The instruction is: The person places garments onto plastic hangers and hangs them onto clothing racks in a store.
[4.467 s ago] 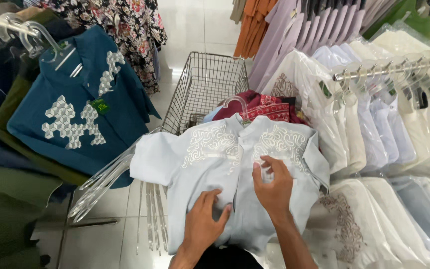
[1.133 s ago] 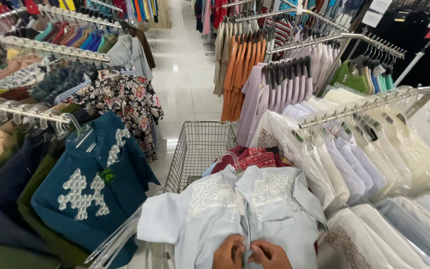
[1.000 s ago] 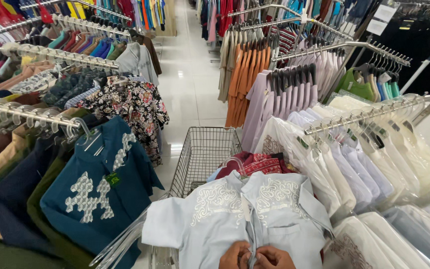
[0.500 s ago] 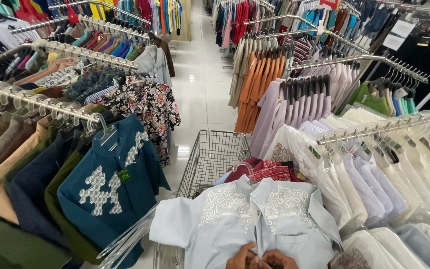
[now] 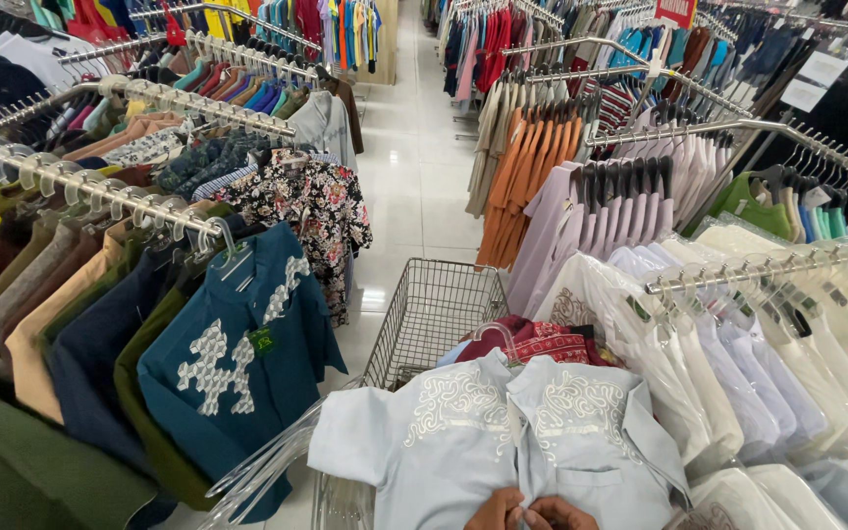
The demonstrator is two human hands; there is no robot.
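A light blue shirt (image 5: 463, 442) with white embroidery on the chest lies spread over the near end of a wire cart (image 5: 431, 312). Only the knuckles of my left hand (image 5: 496, 510) and my right hand (image 5: 563, 513) show at the bottom edge. They are pressed close together, and their fingers pinch the shirt's front opening near its lower part. The fingertips and whatever lies between them are hidden. Folded red and maroon garments (image 5: 532, 342) lie in the cart behind the shirt's collar.
A teal embroidered shirt (image 5: 238, 353) hangs on the left rack (image 5: 90, 186), with clear hangers (image 5: 267, 466) below it. White and pale shirts (image 5: 738, 353) crowd the right rail. A tiled aisle (image 5: 424, 186) runs ahead between more racks.
My hands went from spread flat on the shirt front to pinched together at its opening. The view has tilted up, so the hands now sit at the bottom edge.
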